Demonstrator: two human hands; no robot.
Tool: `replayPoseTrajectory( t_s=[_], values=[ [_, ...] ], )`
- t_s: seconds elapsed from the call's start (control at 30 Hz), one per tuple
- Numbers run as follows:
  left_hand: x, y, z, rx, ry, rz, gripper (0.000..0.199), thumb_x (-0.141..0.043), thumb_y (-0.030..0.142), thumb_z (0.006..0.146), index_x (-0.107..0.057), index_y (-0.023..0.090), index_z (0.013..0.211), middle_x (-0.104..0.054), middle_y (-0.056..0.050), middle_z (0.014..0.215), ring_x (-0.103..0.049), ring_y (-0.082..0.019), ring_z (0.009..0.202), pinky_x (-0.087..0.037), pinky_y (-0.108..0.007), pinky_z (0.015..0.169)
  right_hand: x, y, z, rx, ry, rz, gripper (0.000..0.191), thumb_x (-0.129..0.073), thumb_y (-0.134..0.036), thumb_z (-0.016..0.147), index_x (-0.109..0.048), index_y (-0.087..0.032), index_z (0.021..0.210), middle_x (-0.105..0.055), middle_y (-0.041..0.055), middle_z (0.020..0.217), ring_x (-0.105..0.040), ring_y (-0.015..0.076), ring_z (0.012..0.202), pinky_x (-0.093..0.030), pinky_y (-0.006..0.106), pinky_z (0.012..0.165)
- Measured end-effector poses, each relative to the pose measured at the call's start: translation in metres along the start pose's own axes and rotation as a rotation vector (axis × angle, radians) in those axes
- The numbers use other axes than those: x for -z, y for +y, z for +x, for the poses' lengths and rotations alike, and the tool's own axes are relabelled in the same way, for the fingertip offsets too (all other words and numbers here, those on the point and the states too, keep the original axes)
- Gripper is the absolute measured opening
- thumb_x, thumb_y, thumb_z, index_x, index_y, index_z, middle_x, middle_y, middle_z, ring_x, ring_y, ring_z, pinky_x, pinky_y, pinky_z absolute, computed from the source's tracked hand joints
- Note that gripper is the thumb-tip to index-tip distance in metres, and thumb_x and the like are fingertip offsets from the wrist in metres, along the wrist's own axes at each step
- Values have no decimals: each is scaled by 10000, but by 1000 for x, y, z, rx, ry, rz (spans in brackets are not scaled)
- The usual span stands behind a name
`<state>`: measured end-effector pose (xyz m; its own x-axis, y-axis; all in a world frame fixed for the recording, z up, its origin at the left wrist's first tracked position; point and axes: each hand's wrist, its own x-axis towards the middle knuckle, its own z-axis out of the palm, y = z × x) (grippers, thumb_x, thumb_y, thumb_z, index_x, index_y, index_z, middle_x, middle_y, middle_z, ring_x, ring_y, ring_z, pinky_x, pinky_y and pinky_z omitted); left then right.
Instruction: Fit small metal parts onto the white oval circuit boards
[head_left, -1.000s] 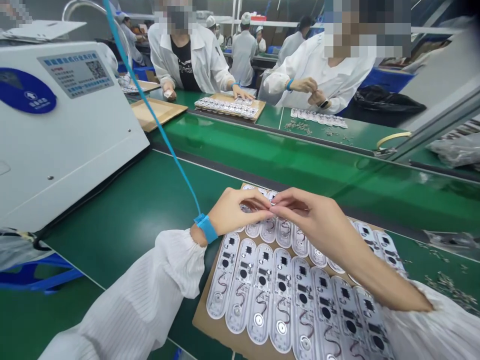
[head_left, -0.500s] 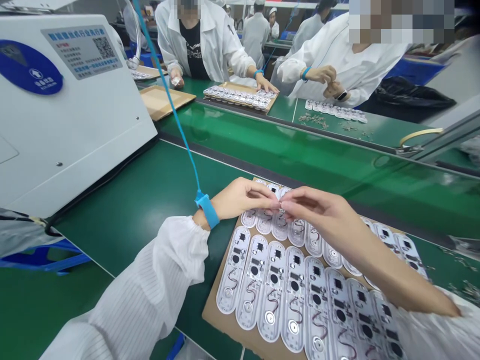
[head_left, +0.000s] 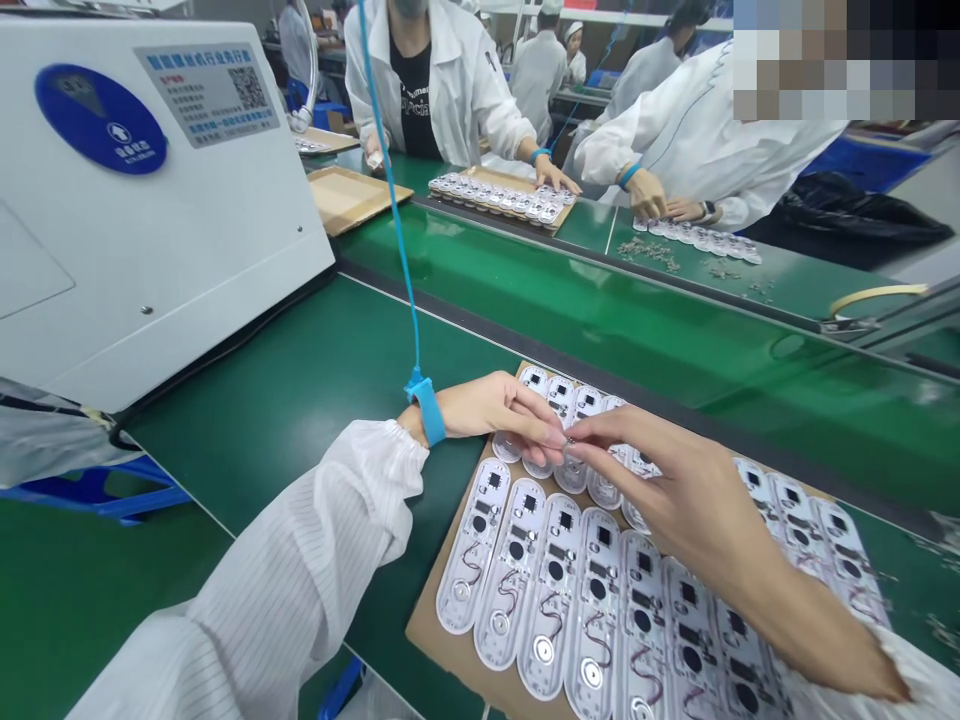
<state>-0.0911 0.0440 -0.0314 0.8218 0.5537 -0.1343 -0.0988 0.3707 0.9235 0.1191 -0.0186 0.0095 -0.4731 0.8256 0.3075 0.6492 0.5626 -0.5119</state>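
My left hand, with a blue wrist strap, is closed in a pinch. Its fingertips meet those of my right hand, which is pinched too. Between the fingertips sits a tiny metal part, too small to make out fully. Both hands are above a brown cardboard sheet bearing two rows of long white oval housings. Each shows black chips, a round black disc and thin dark wires, with a round metal disc near one end. My right forearm hides part of both rows.
A white machine stands at the left. A blue cord runs up from my strap. Beyond a green strip, two co-workers handle similar housings. Small loose metal pieces lie at the right edge.
The view has shifted, so the scene sits further right. My hands stay fingertip to fingertip, now slightly lower. The co-worker at right has lowered their hands to their row of housings.
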Motion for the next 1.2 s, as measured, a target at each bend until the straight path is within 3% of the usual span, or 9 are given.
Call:
replayPoseTrajectory(
  t_s=[0.27, 0.47, 0.6, 0.73, 1.03, 1.13, 1.2],
  values=[
    [15, 7, -11, 118, -8, 153, 274, -821, 379, 733, -745, 153, 868, -744, -32, 812, -660, -87, 661, -551, -199, 635, 0, -14, -4, -10, -61, -33, 378, -485, -553, 971, -681, -248, 864, -727, 31, 852, -677, 185, 707, -494, 290, 599],
    [14, 19, -27, 528, -90, 526, 340, -827, 434, 669, -668, 143, 597, -646, -12, 543, -552, -79, 468, -461, -186, 477, -18, -40, -25, 3, -199, -14, 314, -480, -479, 995, -673, -283, 845, -720, -2, 835, -656, 195, 749, -471, 338, 701],
    [2, 23, -30, 641, -111, 578, 329, -838, 360, 657, -657, 125, 514, -651, -45, 531, -560, -88, 455, -447, -184, 445, -39, -50, -41, -15, -342, -37, 297, -463, -407, 1013, -664, -288, 829, -717, -14, 823, -647, 199, 748, -423, 389, 755],
    [0, 19, -29, 689, -109, 568, 302, -836, 317, 666, -671, 119, 509, -673, -52, 556, -589, -91, 483, -470, -190, 486, -50, -50, -43, -46, -365, -54, 332, -445, -458, 1009, -680, -298, 838, -719, -13, 813, -662, 220, 757, -415, 430, 755],
    [7, 9, -26, 677, -151, 493, 305, -895, 343, 550, -702, 109, 519, -717, -91, 635, -643, -133, 563, -514, -253, 581, -50, -54, -41, -110, -367, -52, 384, -415, -539, 989, -680, -327, 810, -743, -23, 840, -694, 272, 769, -459, 507, 756],
    [4, 11, -31, 654, -138, 493, 317, -897, 330, 561, -701, 87, 509, -723, -117, 658, -646, -137, 555, -531, -258, 587, -52, -57, -40, -117, -372, -90, 422, -377, -531, 997, -689, -319, 808, -748, -6, 844, -702, 277, 766, -480, 502, 742],
    [3, 11, -33, 565, -80, 517, 326, -914, 322, 531, -705, 72, 512, -723, -143, 662, -659, -165, 558, -560, -290, 609, -52, -58, -38, -111, -377, -111, 439, -358, -515, 1001, -696, -312, 810, -750, 4, 842, -707, 274, 759, -494, 492, 733]
  ],
)
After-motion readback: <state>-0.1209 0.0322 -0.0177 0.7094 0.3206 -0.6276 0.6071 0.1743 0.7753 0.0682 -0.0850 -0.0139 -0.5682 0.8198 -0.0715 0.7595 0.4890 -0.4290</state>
